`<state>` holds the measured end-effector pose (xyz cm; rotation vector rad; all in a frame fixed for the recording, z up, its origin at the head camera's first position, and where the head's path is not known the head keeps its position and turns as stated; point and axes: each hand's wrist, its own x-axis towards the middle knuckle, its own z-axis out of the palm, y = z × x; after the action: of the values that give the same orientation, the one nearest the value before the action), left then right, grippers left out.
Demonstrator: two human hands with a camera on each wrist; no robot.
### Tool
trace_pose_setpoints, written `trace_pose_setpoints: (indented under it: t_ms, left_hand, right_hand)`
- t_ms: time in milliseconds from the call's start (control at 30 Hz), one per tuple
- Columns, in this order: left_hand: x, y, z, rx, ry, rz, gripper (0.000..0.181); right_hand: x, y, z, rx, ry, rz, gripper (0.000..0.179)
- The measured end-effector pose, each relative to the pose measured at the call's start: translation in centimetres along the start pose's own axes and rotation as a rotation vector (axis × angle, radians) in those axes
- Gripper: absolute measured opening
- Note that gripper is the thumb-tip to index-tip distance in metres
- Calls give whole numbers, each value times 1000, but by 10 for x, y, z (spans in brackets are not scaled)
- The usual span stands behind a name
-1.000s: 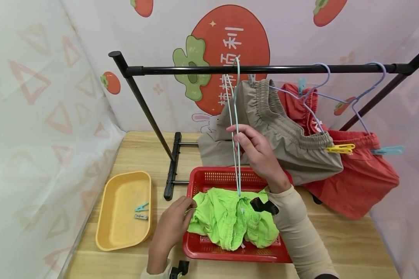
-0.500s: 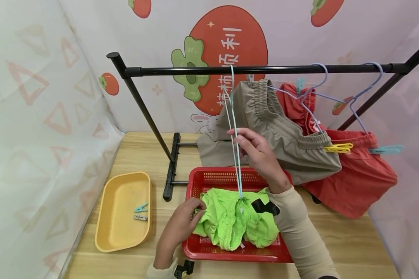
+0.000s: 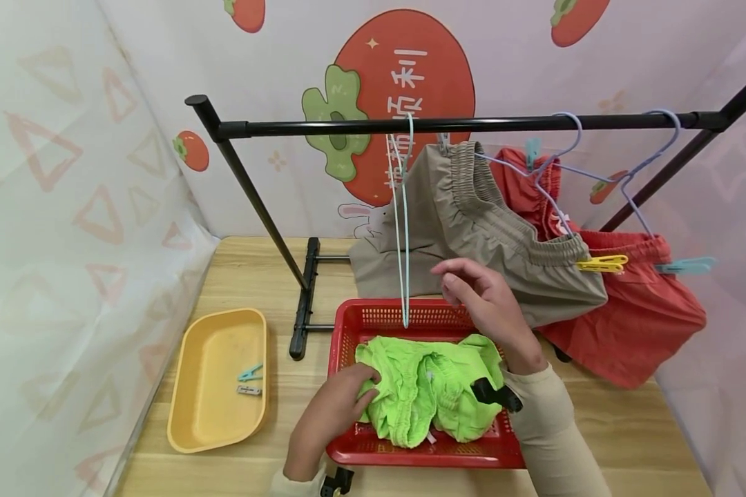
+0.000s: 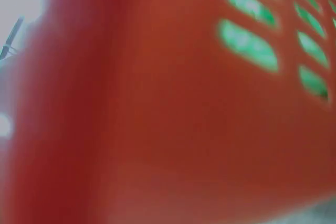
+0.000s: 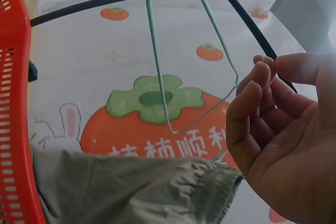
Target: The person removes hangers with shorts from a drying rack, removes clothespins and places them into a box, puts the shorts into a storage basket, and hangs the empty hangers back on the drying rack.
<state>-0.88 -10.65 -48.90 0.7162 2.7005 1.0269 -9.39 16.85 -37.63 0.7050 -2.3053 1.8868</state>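
Left hand [image 3: 336, 404] touching green shorts [image 3: 404, 390] at left, grip unclear; right hand [image 3: 490, 301] hovering empty, half-curled, right of mint hanger [image 3: 407, 266].

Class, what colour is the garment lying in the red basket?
Bright yellowish green; the garment shows best in the head view.

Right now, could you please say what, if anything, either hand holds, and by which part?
The right hand holds nothing. The left hand is at the green shorts; whether it pinches their left edge cannot be told.
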Motion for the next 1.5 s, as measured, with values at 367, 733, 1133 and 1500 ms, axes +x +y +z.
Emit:
trace_pose_setpoints:
  t_ms: [367, 733, 1133, 1500]
  left_hand:
    - [1, 1, 4, 51, -8, 27, 29]
    - [-5, -6, 0, 46, 186, 42, 26]
    - [-5, -11, 1, -16, 187, 24, 21]
    - [-7, -10, -1, 26, 244, 28, 18]
  right_hand:
    - [-66, 3, -47, -320, 368, -147, 19]
    - [-95, 3, -80, -530, 875, 60, 26]
    - [-94, 30, -101, -695, 776, 212, 38]
    - [-89, 31, -94, -596, 675, 182, 30]
